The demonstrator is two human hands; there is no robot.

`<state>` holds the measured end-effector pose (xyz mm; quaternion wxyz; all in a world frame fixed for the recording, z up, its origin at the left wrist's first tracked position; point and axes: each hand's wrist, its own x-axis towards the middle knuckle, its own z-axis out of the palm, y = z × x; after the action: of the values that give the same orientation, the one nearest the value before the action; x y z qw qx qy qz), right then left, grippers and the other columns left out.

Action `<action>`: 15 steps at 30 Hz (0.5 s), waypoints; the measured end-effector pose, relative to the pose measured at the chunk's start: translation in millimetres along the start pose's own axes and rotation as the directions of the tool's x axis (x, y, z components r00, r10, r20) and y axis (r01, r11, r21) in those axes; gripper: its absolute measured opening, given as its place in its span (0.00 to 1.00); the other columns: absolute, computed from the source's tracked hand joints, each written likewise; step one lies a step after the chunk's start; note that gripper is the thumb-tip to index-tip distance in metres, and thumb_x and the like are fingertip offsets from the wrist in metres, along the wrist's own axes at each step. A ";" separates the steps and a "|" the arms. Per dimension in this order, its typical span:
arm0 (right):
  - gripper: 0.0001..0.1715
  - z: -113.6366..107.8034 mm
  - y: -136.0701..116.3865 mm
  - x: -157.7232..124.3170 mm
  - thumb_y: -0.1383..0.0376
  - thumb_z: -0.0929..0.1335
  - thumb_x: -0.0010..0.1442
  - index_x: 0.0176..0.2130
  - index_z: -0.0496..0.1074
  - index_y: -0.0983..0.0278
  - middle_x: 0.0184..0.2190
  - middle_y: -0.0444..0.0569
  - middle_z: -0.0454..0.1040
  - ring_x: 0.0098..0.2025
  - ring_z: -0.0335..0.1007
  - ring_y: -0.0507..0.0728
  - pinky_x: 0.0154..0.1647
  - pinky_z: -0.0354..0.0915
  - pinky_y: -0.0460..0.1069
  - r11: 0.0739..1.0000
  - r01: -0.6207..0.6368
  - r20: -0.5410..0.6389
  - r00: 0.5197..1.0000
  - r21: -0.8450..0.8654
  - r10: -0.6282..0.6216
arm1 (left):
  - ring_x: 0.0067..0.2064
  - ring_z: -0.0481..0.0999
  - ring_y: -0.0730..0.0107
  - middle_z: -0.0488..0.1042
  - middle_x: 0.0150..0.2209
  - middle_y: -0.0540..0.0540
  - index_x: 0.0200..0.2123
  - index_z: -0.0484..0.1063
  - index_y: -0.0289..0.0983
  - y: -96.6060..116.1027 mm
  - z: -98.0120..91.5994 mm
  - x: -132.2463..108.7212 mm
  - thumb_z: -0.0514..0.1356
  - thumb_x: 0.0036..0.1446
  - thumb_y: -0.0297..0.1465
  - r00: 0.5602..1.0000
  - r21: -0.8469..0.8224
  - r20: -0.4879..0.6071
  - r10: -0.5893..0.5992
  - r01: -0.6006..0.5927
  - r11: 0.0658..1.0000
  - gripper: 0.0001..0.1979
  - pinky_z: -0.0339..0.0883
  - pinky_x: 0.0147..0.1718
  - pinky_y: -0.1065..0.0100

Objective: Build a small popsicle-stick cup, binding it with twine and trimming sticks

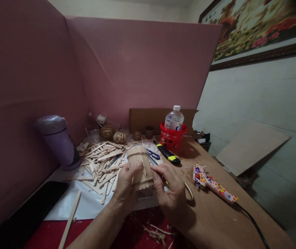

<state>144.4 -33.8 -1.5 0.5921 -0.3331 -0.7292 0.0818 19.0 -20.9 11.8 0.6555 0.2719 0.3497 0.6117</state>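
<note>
A barrel-like piece made of wooden craft sticks [138, 159] is between my hands, with bands of twine running across it near its top and bottom ends. My left hand [126, 182] grips its left side, the thumb lying on the front. At the right edge, my right hand [170, 188] has its thumb and index finger pinched together against the sticks. Whether that pinch also holds a bit of twine is too small to tell. Many loose craft sticks [103, 162] lie piled left of the piece on a white sheet [57, 205].
Behind are twine balls [107, 131], a small brown pot [149, 130] and a red bucket [172, 140] holding a plastic bottle [175, 117]. A utility knife [167, 153] and flowered glue gun [210, 181] with cord lie right. A purple tumbler [59, 143] and dark slab [34, 207] stand left.
</note>
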 end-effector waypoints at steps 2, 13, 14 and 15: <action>0.13 1.0 1.2 -1.9 0.75 0.62 0.59 0.43 0.69 0.65 0.35 0.50 0.68 0.37 0.67 0.55 0.37 0.64 0.50 1.000 0.002 0.016 1.000 -0.005 -0.002 | 0.24 0.73 0.67 0.75 0.24 0.46 0.33 0.70 0.31 0.3 -0.1 0.4 0.65 0.45 0.33 1.000 -0.010 0.007 -0.018 0.018 1.000 0.13 0.68 0.24 0.68; 0.15 5.0 4.2 -3.2 0.71 0.65 0.60 0.46 0.72 0.60 0.35 0.49 0.66 0.34 0.66 0.54 0.32 0.63 0.48 0.998 -0.055 0.091 0.994 -0.016 0.057 | 0.24 0.72 0.71 0.73 0.25 0.48 0.34 0.67 0.33 -3.2 0.7 0.4 0.67 0.44 0.34 0.996 0.070 -0.020 0.081 -0.080 0.994 0.16 0.66 0.23 0.71; 0.15 5.3 4.6 -3.4 0.71 0.65 0.59 0.46 0.72 0.60 0.36 0.49 0.66 0.35 0.66 0.54 0.33 0.63 0.48 0.998 -0.051 0.089 0.995 -0.023 0.053 | 0.24 0.72 0.70 0.73 0.25 0.48 0.34 0.67 0.34 -3.6 0.6 0.4 0.67 0.44 0.34 0.996 0.078 -0.020 0.089 -0.087 0.993 0.16 0.66 0.23 0.70; 0.15 5.6 5.0 -3.5 0.71 0.65 0.59 0.46 0.72 0.60 0.35 0.49 0.66 0.35 0.66 0.54 0.33 0.63 0.48 0.999 -0.046 0.083 0.995 -0.029 0.048 | 0.25 0.72 0.70 0.73 0.26 0.48 0.34 0.67 0.34 -4.1 0.3 0.5 0.67 0.44 0.34 0.995 0.085 -0.018 0.099 -0.097 0.992 0.16 0.66 0.24 0.70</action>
<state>141.4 -30.5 -8.4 0.5545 -0.3544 -0.7463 0.0998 21.7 -20.8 8.7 0.6087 0.3091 0.3686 0.6310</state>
